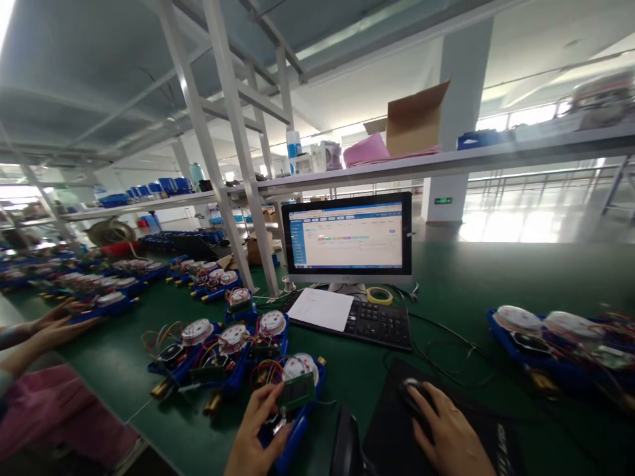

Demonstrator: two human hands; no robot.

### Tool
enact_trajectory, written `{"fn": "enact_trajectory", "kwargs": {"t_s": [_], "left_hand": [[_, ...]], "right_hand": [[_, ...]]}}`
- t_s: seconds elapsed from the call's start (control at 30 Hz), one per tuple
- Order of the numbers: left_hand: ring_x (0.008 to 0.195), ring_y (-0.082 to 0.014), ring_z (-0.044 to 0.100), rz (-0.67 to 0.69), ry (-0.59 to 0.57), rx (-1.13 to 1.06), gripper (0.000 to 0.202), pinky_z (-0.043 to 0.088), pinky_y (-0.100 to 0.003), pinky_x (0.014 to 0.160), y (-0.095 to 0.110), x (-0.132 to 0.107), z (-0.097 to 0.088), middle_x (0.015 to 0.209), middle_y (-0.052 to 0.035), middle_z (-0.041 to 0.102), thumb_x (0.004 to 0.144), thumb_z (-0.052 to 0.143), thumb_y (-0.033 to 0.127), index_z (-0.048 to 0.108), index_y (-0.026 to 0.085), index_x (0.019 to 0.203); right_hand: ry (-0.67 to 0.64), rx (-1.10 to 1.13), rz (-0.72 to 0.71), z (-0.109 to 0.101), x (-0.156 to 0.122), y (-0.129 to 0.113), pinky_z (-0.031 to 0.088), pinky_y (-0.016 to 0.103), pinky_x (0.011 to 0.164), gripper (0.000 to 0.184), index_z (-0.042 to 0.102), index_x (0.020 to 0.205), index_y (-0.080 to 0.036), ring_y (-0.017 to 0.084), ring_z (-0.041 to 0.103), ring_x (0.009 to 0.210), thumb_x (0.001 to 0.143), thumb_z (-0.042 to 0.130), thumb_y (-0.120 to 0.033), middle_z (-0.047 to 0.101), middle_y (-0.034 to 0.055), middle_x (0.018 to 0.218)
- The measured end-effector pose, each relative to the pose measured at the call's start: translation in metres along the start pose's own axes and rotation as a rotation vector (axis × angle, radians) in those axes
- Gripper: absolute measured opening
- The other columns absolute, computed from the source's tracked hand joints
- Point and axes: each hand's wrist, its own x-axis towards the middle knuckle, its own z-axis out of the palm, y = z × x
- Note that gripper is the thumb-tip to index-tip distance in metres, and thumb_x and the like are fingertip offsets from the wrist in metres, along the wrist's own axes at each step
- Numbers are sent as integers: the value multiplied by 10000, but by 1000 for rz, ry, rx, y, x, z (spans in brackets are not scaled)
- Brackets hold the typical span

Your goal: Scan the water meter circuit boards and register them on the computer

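Note:
My left hand (258,426) is at a blue water meter (297,433) in front of me. Its fingers pinch the edge of a small green display board (297,390), held tilted over the meter body. A white round dial (301,365) and loose coloured wires show behind the board. My right hand (449,426) is wrapped over a black computer mouse (411,395) on a dark mouse pad (387,433). Between my hands stands a black handheld device (346,439), cut off by the lower edge.
A lit monitor (347,238) stands behind a black keyboard (381,324) with white paper (321,309) on it. Tape (380,295) lies nearby. Several open meters (233,340) sit left, more meters (570,330) right. A co-worker's hands (54,327) work at far left.

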Motion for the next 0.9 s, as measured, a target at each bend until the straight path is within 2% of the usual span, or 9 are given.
{"fn": "enact_trajectory", "kwargs": {"t_s": [0.27, 0.47, 0.9], "left_hand": [[898, -166, 518, -32, -21, -2, 443, 429, -285, 878, 8, 0, -2, 1135, 5, 481, 699, 623, 419, 563, 339, 1131], [933, -157, 486, -50, -143, 43, 461, 408, -304, 914, 14, 1, -8, 1162, -15, 431, 746, 596, 361, 499, 329, 1195], [890, -155, 493, -7, -135, 36, 471, 424, -320, 888, 18, 2, -8, 1137, -34, 438, 740, 605, 336, 507, 294, 1199]], "right_hand": [[-45, 14, 12, -4, 1, -2, 522, 355, 783, 384, 493, 1198, -200, 219, 528, 986, 831, 415, -285, 489, 111, 1146], [-101, 47, 21, -9, 3, -3, 489, 374, 822, 379, 493, 1200, -170, 230, 503, 1012, 847, 406, -276, 474, 122, 1149], [-128, 64, 8, -10, 5, -2, 471, 372, 812, 388, 497, 1202, -147, 240, 485, 1012, 878, 380, -325, 453, 125, 1161]]}}
